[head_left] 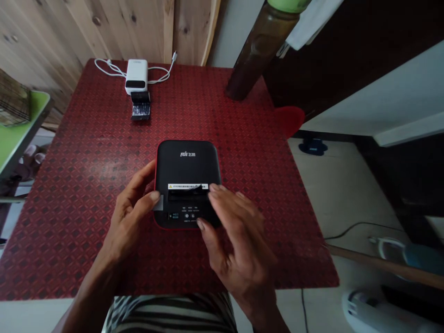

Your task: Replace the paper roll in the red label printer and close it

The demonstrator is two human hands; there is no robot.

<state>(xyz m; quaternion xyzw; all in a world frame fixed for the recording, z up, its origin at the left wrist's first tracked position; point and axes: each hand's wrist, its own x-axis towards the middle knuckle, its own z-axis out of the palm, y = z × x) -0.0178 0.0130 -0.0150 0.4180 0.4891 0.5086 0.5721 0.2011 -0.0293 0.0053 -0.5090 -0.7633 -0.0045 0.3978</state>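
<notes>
Black rounded plastic box (188, 167) points lengthwise toward the red-patterned table's (86, 256) far edge, left hand (130, 213) grasping one side, right hand's (241, 240) fingers bent over the other.

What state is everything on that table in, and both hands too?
Black FEJE device: lying flat; small screen appears faintly lit.
Left hand: thumb on device's edge.
Right hand: fingertips near slot.
White power-bank-like box: front panel dark.
White cable: curved, plug free.
Black strip: bent.
Tall bottle: green lid on.

Left fingers (144, 204) and right fingers (225, 208) on black device (187, 169), red table (93, 134), white gadget (137, 71), green-lidded bottle (256, 51)
</notes>
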